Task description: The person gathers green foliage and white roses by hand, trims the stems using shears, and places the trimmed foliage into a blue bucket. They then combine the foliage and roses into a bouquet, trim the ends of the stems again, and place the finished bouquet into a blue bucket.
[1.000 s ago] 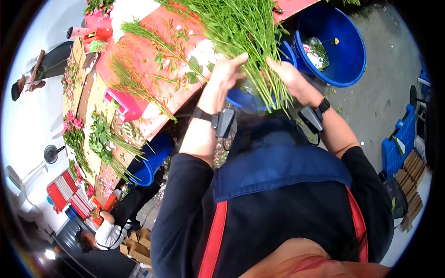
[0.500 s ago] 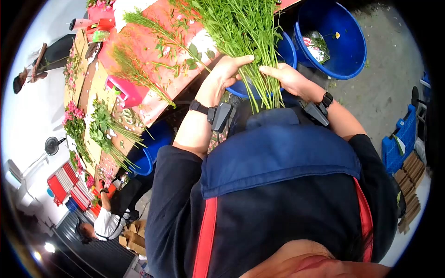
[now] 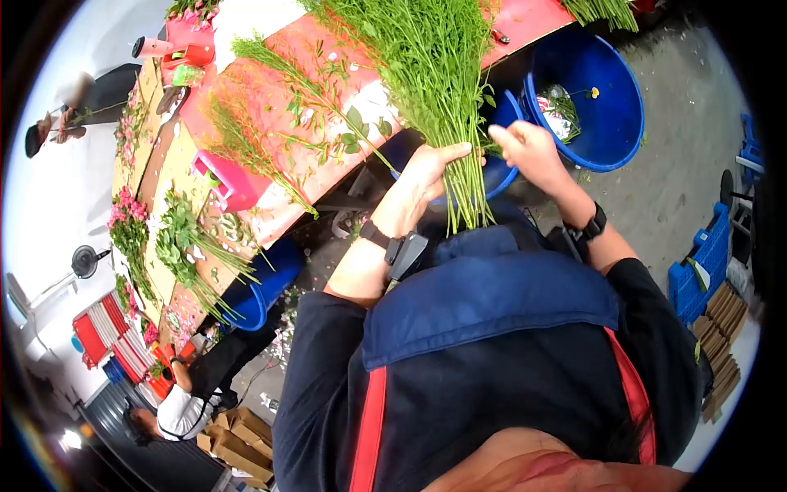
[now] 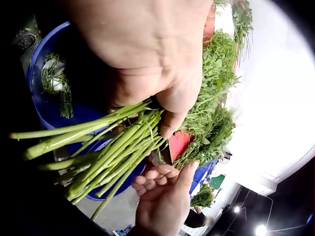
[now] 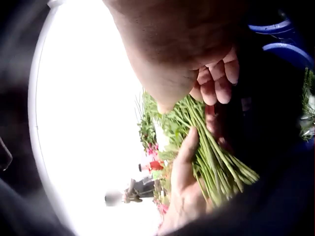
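Note:
My left hand (image 3: 422, 180) grips a thick bundle of green stems (image 3: 469, 184), thumb laid across it, with leafy tops fanned out over the table edge. In the left wrist view the cut stem ends (image 4: 106, 157) stick out below the left hand (image 4: 147, 64). Just right of the bundle is my right hand (image 3: 533, 156), apart from it, fingers loosely bent and holding nothing visible. The right wrist view has the right hand (image 5: 182, 59) above the stems (image 5: 214, 162), with the left hand (image 5: 184, 191) round them.
A pink-covered table (image 3: 283, 193) bears loose sprigs, a pink container (image 3: 229, 182) and flower bunches. Blue buckets stand beside it, one (image 3: 611, 123) at the right holding scraps. Blue crates (image 3: 697, 266) lie far right. Another person (image 3: 184, 410) is at lower left.
Both hands were at the bundle before; the right hand has come away to the right with its fingers more bent. The left hand keeps its grip, a little lower and further right in view.

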Available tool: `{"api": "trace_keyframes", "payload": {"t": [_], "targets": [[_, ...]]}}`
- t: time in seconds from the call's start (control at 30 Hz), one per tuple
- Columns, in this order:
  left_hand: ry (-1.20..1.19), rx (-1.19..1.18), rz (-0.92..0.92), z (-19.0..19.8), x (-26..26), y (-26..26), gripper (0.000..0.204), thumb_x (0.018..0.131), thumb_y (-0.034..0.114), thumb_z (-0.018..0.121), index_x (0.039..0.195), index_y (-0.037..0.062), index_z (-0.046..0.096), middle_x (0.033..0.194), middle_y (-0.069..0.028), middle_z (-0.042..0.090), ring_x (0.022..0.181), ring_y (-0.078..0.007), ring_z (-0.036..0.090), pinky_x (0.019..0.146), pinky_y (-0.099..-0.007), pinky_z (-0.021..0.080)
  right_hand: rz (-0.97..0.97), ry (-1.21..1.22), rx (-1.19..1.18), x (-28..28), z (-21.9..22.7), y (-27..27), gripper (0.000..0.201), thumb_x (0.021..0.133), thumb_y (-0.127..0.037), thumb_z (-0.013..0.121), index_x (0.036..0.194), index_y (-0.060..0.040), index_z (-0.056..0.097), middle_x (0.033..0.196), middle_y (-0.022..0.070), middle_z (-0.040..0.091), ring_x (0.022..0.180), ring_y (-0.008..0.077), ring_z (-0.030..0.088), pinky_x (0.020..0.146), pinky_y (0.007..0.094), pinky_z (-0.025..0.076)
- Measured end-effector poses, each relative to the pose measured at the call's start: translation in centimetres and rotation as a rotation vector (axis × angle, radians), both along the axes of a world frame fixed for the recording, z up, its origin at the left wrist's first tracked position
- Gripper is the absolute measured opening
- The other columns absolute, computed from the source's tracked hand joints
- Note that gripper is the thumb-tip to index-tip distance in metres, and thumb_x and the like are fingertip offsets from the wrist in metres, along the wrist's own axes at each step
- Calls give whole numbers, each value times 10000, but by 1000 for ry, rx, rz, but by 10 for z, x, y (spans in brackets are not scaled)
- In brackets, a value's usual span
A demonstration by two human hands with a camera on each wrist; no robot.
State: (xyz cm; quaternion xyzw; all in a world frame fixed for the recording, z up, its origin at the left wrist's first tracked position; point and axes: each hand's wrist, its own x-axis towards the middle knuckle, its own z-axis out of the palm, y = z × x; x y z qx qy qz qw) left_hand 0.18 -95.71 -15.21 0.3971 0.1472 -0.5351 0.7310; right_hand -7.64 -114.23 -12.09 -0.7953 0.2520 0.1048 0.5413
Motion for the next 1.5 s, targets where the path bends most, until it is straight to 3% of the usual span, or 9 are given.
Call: {"api": "trace_keyframes", "payload": {"t": [0.53, 0.67, 0.83, 0.93, 1.07, 1.2, 1.33, 1.4, 1.5], "targets": [[-147, 169, -43, -5, -11, -14, 163, 879, 144, 651, 981, 18, 643, 850, -66, 658, 777, -175, 614, 700, -311, 522, 524, 271, 420, -45, 5, 4, 168, 837, -190, 650, 821, -25, 673, 692, 5, 641, 597, 68, 552, 549, 231, 445], [-186, 85, -47, 34, -26, -21, 148, 906, 111, 603, 947, -30, 619, 777, -120, 646, 662, -201, 626, 607, -325, 534, 137, 51, 470, -26, 6, -21, 350, 898, -253, 598, 1128, 10, 582, 864, 42, 648, 673, 98, 586, 629, 237, 475], [-812, 391, -249, 67, -39, -31, 129, 863, 16, 587, 975, -39, 552, 739, -101, 642, 635, -168, 630, 600, -295, 516, 123, -5, 567, 30, 71, 25, 321, 836, -179, 638, 1096, 3, 588, 814, 54, 624, 662, 102, 578, 506, 257, 468], [-1487, 523, 100, 59, -46, -30, 297, 787, 131, 684, 991, -42, 555, 834, -153, 650, 787, -246, 665, 677, -363, 523, 110, -328, 537, 30, 62, 39, 363, 776, -106, 684, 1112, 4, 603, 892, 44, 645, 746, 100, 572, 653, 250, 487], [-1588, 646, -365, 90, -47, -2, 452, 739, 325, 740, 984, -20, 581, 872, -186, 631, 831, -343, 632, 728, -397, 498, 188, -383, 715, 32, 69, 42, 326, 776, -22, 630, 1097, 26, 594, 968, 70, 655, 853, 128, 623, 747, 278, 512], [-1847, 744, -768, 127, -80, 50, 485, 722, 382, 737, 1010, 12, 614, 817, -154, 610, 706, -305, 604, 677, -363, 463, 451, -353, 643, 61, 99, 25, 257, 815, -45, 562, 1065, 12, 565, 759, 52, 621, 599, 116, 599, 545, 251, 496], [-2385, 1051, -202, 190, -83, 77, 552, 689, 200, 741, 1201, 63, 587, 1091, -156, 609, 989, -310, 595, 859, -412, 461, 734, -388, 513, 84, 115, 49, 303, 776, -58, 604, 1076, -24, 580, 704, 15, 597, 532, 61, 522, 462, 234, 437], [-2612, 1330, -250, 220, -90, 77, 613, 664, 190, 730, 1253, 156, 563, 1358, -99, 487, 1291, -318, 429, 1098, -473, 271, 909, -646, 433, 86, 99, 77, 403, 748, -108, 659, 1121, 10, 564, 903, 119, 665, 841, 185, 618, 758, 338, 508], [-2278, 1617, -781, 231, -74, 88, 543, 761, 193, 578, 1278, 39, 516, 1354, -117, 492, 1307, -257, 424, 1123, -481, 229, 1270, -582, 315, 63, 126, 116, 348, 694, -162, 679, 946, 55, 577, 937, 233, 639, 874, 279, 639, 733, 376, 505]]}}
